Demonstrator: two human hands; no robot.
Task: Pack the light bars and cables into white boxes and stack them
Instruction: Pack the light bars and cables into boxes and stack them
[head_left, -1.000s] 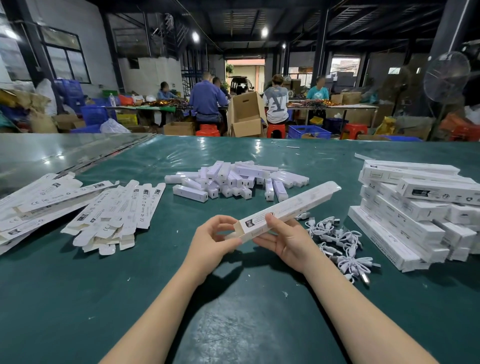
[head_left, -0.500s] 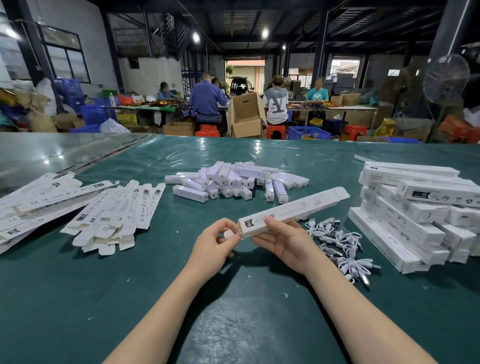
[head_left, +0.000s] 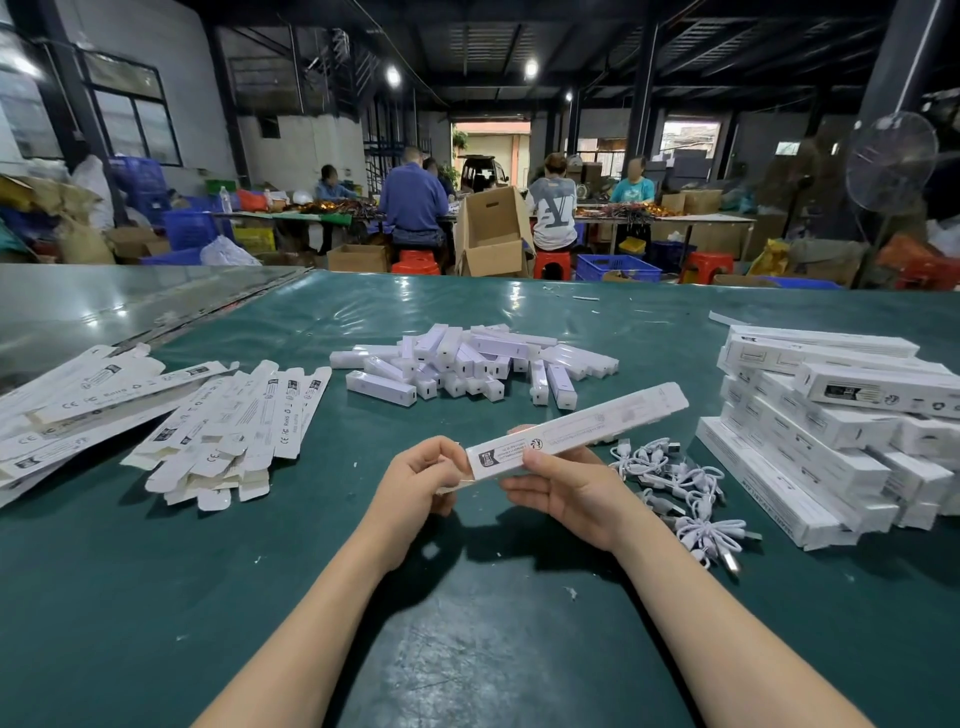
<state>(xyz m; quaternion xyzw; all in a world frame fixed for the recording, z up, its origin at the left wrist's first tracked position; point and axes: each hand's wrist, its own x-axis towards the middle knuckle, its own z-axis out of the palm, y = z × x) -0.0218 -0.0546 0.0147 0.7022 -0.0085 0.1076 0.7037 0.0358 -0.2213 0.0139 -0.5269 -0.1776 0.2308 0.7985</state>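
Holds one long white box (head_left: 576, 431) above the green table (head_left: 467, 649), in the front middle, the far end raised and slanted to the right. Supports it with the right hand (head_left: 576, 491) from below, thumb on the printed face, fingers curled round the near part. Pinches with the left hand (head_left: 421, 478) the near end of the same box, fingers bent together on it; not possible to tell if the end flap is already closed.

Beyond the hands, on the table: a loose heap of light bars (head_left: 467, 364). Just right of the right hand: a tangle of white cables (head_left: 675, 483), lying beside the stack of closed boxes (head_left: 821, 431) at the right side. At the left: flat unfolded boxes (head_left: 223, 421), spread like a fan.
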